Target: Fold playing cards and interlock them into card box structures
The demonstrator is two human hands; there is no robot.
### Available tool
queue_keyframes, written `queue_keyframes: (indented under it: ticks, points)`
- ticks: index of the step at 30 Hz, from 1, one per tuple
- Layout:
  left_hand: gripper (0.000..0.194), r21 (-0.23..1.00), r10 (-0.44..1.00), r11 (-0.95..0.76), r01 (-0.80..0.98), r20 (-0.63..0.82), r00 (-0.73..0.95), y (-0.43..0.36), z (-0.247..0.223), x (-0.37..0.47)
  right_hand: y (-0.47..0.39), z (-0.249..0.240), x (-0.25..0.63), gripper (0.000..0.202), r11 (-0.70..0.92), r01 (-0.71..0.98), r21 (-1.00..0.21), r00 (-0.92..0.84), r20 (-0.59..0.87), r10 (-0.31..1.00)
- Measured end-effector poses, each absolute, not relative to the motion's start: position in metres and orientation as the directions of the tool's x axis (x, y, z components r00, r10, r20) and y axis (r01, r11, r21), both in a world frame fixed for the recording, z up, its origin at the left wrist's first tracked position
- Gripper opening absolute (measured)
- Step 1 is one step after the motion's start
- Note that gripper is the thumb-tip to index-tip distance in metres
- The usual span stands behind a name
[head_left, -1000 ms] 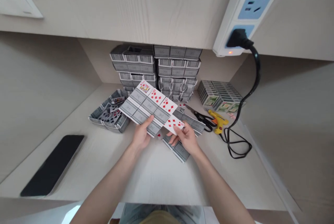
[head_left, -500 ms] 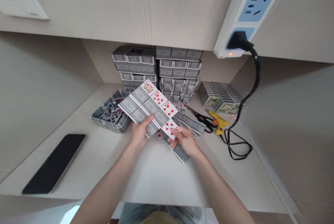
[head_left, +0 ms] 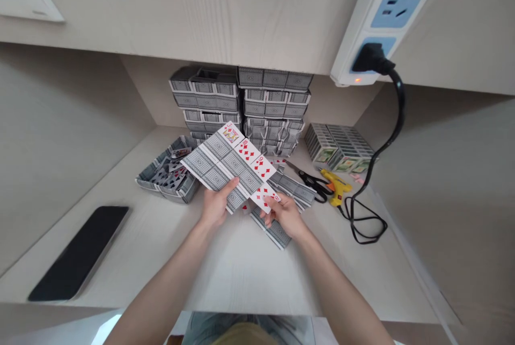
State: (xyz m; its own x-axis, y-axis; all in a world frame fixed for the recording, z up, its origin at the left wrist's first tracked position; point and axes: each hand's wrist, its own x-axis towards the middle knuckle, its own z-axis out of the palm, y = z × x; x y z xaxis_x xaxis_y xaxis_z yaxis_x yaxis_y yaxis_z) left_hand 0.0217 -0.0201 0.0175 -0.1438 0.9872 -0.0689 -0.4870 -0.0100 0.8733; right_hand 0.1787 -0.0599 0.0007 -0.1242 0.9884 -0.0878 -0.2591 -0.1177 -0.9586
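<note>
Head view: card panel (head_left: 225, 165), seemingly part-built, held above desk (head_left: 245, 275), back from its front edge.
Left hand (head_left: 216, 205) pinches panel; right hand (head_left: 286, 215) fingers eight of diamonds (head_left: 261, 195) at panel's right edge, fastening unclear; jack (head_left: 230, 133), ten (head_left: 247, 149), nine (head_left: 263, 167) already in row.

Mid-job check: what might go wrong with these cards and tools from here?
The eight of diamonds, pinched by the right hand, may shift out of line with the card sheet in the left hand. The yellow glue gun looks plugged in and may be hot. The scissors close by might nick the card strips.
</note>
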Motion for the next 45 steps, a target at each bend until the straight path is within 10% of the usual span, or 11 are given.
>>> queue_keyframes:
  ticks: [45]
  points:
    - [0.05, 0.967, 0.998, 0.062, -0.248, -0.068, -0.016, -0.0195, 0.0168, 0.0157, -0.0565, -0.0083, 0.1783, 0.034, -0.144, -0.224, -0.964, -0.139, -0.115, 0.984]
